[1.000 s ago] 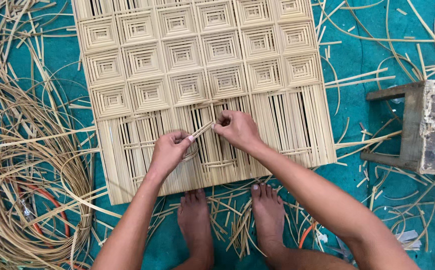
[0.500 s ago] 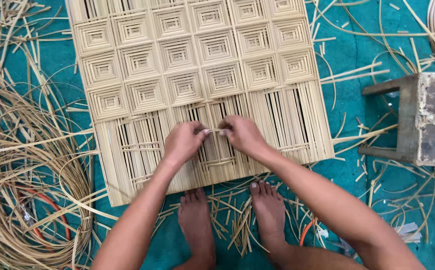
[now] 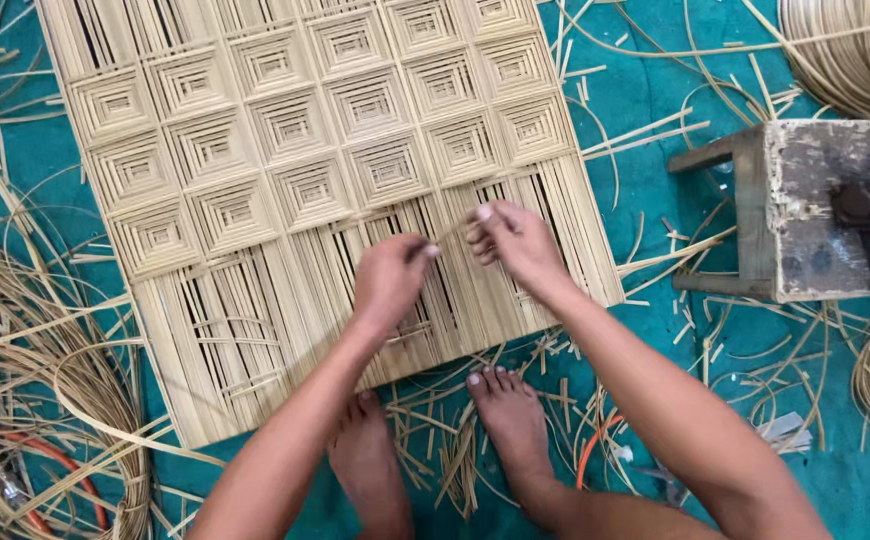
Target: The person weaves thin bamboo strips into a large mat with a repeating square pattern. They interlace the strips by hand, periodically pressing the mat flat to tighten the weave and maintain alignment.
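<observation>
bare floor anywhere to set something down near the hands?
Barest: teal mat between the woven cane panel and the wooden stool, with only stray strips. Crowded: coiled cane on the left, offcuts around the feet. Left hand and right hand pinch a strip over the panel.

The woven rattan panel (image 3: pixel 295 180) is pale straw-coloured, its upper part patterned with rows of concentric, nested squares and its lower part with plain parallel strips running lengthwise, dark gaps showing between them. It lies on a teal floor mat (image 3: pixel 655 70) strewn with tan rattan strips (image 3: pixel 35 350), among which an orange-red cord (image 3: pixel 45 465) shows. The wooden stool (image 3: pixel 805 210) is weathered grey, stained with dark blotches.
</observation>
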